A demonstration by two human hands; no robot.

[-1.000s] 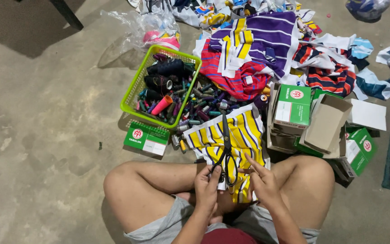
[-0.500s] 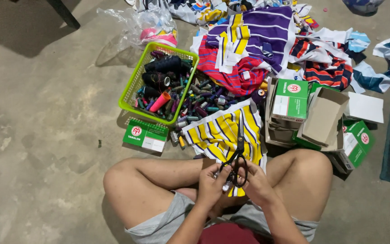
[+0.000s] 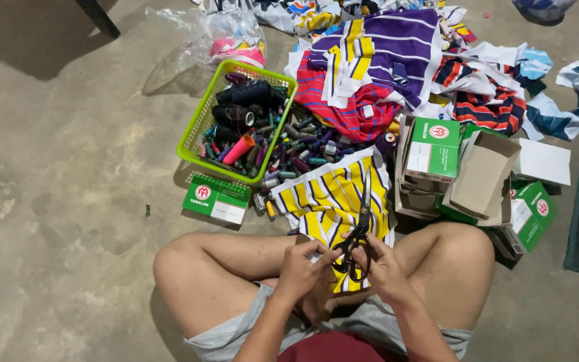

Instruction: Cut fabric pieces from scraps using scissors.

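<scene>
I sit cross-legged on a concrete floor. My right hand (image 3: 384, 268) grips the handles of black scissors (image 3: 362, 224), whose blades point away from me over a yellow, white and navy striped cloth (image 3: 330, 198) lying across my lap. My left hand (image 3: 301, 268) pinches the near edge of that cloth right beside the scissor handles. What sits between my two hands is partly hidden by the fingers.
A green basket (image 3: 199, 127) of thread spools stands ahead on the left, with loose spools (image 3: 296, 157) spilled beside it. Green and white boxes (image 3: 431, 149) and open cartons (image 3: 480, 174) sit to the right. Striped fabric scraps (image 3: 383, 53) pile up beyond; a small green box (image 3: 216, 198) lies near my left knee.
The scissors have shifted to the right and slightly toward me over the striped cloth. Both hands have drawn closer together at the cloth's near edge.
</scene>
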